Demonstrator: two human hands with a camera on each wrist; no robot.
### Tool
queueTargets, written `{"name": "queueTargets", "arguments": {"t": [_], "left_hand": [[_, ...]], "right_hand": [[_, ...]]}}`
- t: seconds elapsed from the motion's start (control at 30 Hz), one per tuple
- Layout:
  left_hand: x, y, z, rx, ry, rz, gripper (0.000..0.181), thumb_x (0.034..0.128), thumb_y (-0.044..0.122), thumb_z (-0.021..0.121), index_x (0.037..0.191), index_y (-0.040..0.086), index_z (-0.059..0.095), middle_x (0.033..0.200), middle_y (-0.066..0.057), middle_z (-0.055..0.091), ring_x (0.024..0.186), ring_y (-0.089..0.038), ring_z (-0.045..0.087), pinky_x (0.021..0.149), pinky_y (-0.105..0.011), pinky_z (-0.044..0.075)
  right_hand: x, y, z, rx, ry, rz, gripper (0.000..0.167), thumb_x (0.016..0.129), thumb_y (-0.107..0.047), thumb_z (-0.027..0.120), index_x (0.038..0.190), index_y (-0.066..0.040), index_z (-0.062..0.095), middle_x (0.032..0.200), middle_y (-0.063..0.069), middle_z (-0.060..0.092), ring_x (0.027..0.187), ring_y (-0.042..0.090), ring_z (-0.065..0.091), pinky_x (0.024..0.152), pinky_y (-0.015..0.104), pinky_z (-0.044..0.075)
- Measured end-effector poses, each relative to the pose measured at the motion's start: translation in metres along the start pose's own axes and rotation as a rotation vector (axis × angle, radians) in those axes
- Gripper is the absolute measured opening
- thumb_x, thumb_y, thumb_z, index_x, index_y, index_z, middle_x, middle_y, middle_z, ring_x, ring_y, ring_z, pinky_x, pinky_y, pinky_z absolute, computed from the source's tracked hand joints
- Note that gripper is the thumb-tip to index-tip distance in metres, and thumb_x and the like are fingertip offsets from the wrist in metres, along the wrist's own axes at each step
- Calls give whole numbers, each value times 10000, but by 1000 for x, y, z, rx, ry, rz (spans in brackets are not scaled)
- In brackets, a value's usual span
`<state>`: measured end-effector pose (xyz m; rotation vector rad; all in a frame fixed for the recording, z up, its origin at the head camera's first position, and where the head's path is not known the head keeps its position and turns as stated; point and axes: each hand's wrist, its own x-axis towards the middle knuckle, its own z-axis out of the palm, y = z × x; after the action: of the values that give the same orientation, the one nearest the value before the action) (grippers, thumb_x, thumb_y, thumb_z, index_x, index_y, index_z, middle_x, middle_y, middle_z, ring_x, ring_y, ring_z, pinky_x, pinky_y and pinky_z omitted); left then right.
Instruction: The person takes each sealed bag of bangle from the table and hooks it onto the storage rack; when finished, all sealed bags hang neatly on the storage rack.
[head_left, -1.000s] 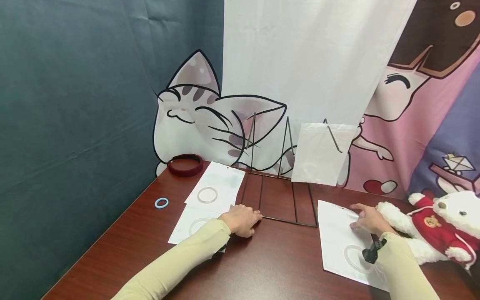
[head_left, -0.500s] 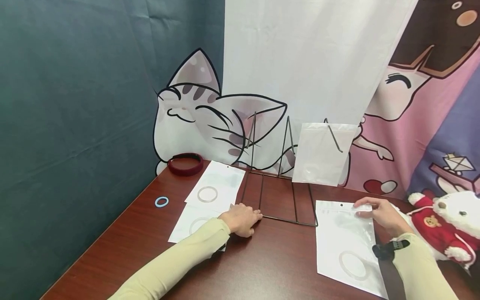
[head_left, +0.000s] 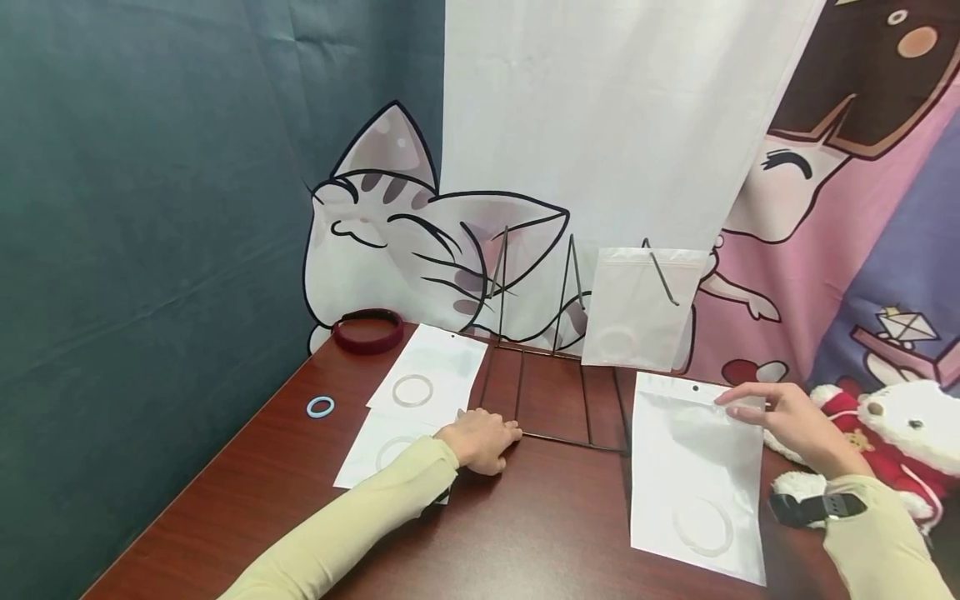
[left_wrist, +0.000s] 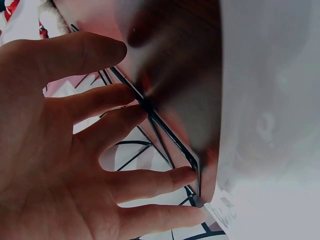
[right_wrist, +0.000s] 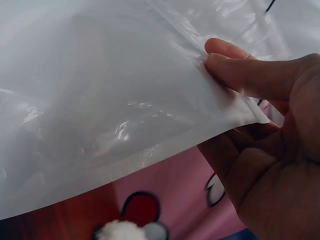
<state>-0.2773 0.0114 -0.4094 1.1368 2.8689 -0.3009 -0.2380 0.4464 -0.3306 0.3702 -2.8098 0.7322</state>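
In the head view my right hand (head_left: 798,425) pinches the top right edge of a white zip bag (head_left: 693,467), which holds a pale ring. The bag hangs raised off the table. In the right wrist view thumb and fingers grip the bag (right_wrist: 115,95) near its zip strip. My left hand (head_left: 480,442) rests at the front left corner of a black wire rack (head_left: 558,439). Its fingers lie spread and fairly straight on the rack's wire (left_wrist: 172,132) in the left wrist view. Another zip bag (head_left: 637,312) hangs from the rack's right hook.
Two more white bags with rings, an upper one (head_left: 435,358) and a lower one (head_left: 367,450), lie left of the rack. A blue ring (head_left: 320,407) and a dark red headband (head_left: 367,332) are further left. A plush bear (head_left: 892,425) sits at the right.
My right hand has taken hold of the bag that lay on the table and lifted it, shifting slightly right. The left hand has stayed on the rack.
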Motion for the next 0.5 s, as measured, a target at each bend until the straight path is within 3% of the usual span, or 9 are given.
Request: {"name": "queueTargets", "arguments": {"t": [0.1, 0.2, 0.4, 0.5], "left_hand": [[0, 0, 0, 6, 4, -1, 513, 897, 325, 661, 1403, 279, 590, 1466, 104, 575, 1160, -265, 685, 858, -406, 587], [0, 1, 0, 14, 4, -1, 513, 899, 335, 663, 1404, 282, 588, 1466, 106, 575, 1162, -258, 683, 856, -404, 586], [-1, 2, 0, 6, -9, -21, 527, 904, 341, 665, 1421, 294, 575, 1479, 116, 561, 1183, -291, 673, 852, -502, 587], [-1, 2, -1, -3, -13, -34, 535, 902, 343, 667, 1427, 306, 568, 1486, 130, 551, 1192, -316, 667, 854, -583, 569]], "right_hand": [[-4, -15, -4, 44, 30, -30, 110, 891, -138, 738, 995, -129, 775, 681, -69, 614, 539, 19, 411, 499, 245, 358], [-9, -31, -8, 73, 60, -57, 110, 882, -96, 739, 986, -116, 769, 624, -41, 542, 477, 42, 361, 454, 276, 328], [-11, -60, -13, 171, 148, -133, 179, 845, 36, 732, 968, -89, 769, 874, -224, 682, 464, 41, 399, 455, 277, 334], [-9, -75, -14, 209, 197, -182, 214, 827, 91, 726, 963, -70, 768, 922, -232, 715, 560, 3, 516, 511, 226, 387]]}}
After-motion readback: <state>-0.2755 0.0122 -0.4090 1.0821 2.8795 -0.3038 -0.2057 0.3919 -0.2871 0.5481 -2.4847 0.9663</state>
